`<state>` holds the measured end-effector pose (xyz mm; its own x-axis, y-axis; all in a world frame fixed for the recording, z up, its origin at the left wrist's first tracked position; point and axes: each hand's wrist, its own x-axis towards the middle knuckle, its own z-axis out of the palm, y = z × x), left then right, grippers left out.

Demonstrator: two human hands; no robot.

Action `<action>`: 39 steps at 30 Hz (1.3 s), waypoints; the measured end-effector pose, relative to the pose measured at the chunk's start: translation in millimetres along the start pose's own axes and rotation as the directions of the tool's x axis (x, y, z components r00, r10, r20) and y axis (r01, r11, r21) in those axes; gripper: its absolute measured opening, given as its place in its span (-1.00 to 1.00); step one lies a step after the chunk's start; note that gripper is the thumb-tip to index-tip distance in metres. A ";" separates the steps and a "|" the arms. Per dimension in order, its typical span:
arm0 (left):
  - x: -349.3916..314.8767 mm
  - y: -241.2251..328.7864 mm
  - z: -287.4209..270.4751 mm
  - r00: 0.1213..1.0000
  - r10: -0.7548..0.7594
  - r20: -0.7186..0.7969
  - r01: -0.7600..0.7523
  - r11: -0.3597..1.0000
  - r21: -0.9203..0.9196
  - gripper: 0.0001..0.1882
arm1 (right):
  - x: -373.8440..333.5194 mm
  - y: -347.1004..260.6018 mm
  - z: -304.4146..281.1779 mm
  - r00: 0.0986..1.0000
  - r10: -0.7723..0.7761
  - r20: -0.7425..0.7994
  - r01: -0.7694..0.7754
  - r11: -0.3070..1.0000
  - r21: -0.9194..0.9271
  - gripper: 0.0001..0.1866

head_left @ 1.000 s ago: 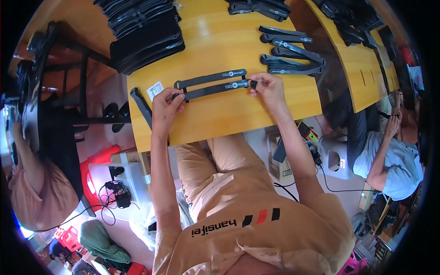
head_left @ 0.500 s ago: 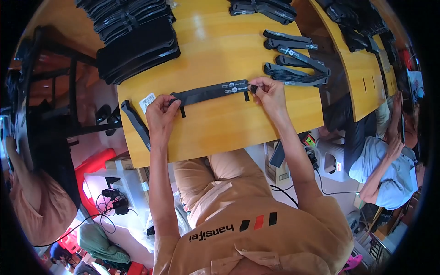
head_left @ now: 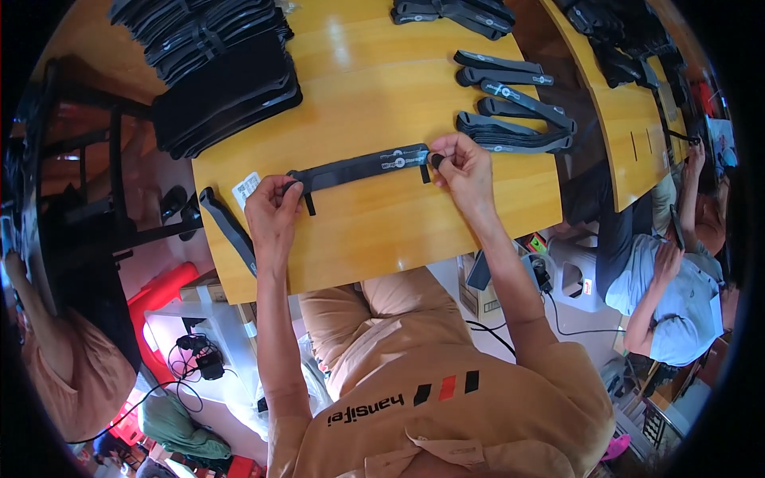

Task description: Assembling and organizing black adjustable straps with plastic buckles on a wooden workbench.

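The left hand (head_left: 271,215) and the right hand (head_left: 465,175) each pinch one end of the overlapping black straps (head_left: 351,170), which stretch between them over the yellow table (head_left: 358,239), and if one pinch loosens or pulls unevenly, the layers could, I judge, slide out of line.

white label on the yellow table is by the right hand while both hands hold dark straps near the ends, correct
Not quite: the head view shows the white label by the left hand, not the right hand. It is on the yellow table, and both hands hold dark straps near the ends.
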<state>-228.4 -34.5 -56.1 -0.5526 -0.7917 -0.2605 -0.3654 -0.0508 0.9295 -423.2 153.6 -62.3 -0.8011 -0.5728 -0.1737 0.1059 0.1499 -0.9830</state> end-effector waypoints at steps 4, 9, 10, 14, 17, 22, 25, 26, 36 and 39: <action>0.7 1.0 0.7 1.000 0.007 -0.019 -0.007 1.000 -0.021 -0.86 | -0.2 0.9 2.0 1.000 -0.009 -0.020 0.010 0.999 0.053 -0.85; 2.0 -1.0 1.0 1.000 -0.008 -0.024 0.007 0.999 -0.046 -0.87 | 0.5 1.6 4.0 0.999 -0.020 -0.042 0.020 1.000 0.019 -0.84; 1.7 0.3 1.6 0.999 -0.007 -0.033 0.006 0.999 -0.033 -0.87 | 1.0 2.6 4.2 0.998 -0.028 -0.050 0.028 1.000 -0.002 -0.84; 0.7 2.8 3.3 0.998 -0.010 -0.064 0.011 1.000 0.008 -0.86 | 2.0 4.6 5.1 0.998 -0.026 -0.065 0.025 1.000 -0.016 -0.83; 0.9 3.0 3.3 0.998 -0.021 -0.059 0.020 1.000 -0.005 -0.86 | 2.1 2.8 5.9 0.996 -0.023 -0.080 0.019 0.999 -0.049 -0.83; 2.5 -0.8 2.6 0.999 0.000 -0.038 -0.001 1.000 -0.021 -0.85 | 2.6 3.6 5.0 0.995 -0.034 -0.096 0.031 0.999 -0.042 -0.83; 2.7 -2.1 2.7 0.999 0.000 -0.041 -0.001 1.000 -0.020 -0.85 | 3.0 5.0 5.0 0.994 -0.047 -0.096 0.043 0.998 -0.038 -0.82; 2.7 -2.6 2.6 0.999 0.000 -0.045 -0.001 1.000 -0.027 -0.85 | 3.0 5.2 5.2 0.994 -0.047 -0.097 0.044 0.998 -0.038 -0.82; 2.6 0.7 2.7 0.998 -0.014 -0.054 0.015 1.000 0.020 -0.86 | 4.0 2.2 7.1 0.993 -0.024 -0.115 0.017 0.998 -0.057 -0.83; 4.1 -3.5 2.5 0.999 -0.006 -0.044 0.006 1.000 -0.002 -0.86 | 3.6 2.4 6.5 0.992 -0.027 -0.120 0.018 0.997 -0.075 -0.84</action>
<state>-231.3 -36.1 -61.0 -0.5166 -0.8176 -0.2541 -0.3668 -0.0568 0.9286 -421.9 146.6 -65.8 -0.8685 -0.4760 -0.1386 0.0469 0.1994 -0.9788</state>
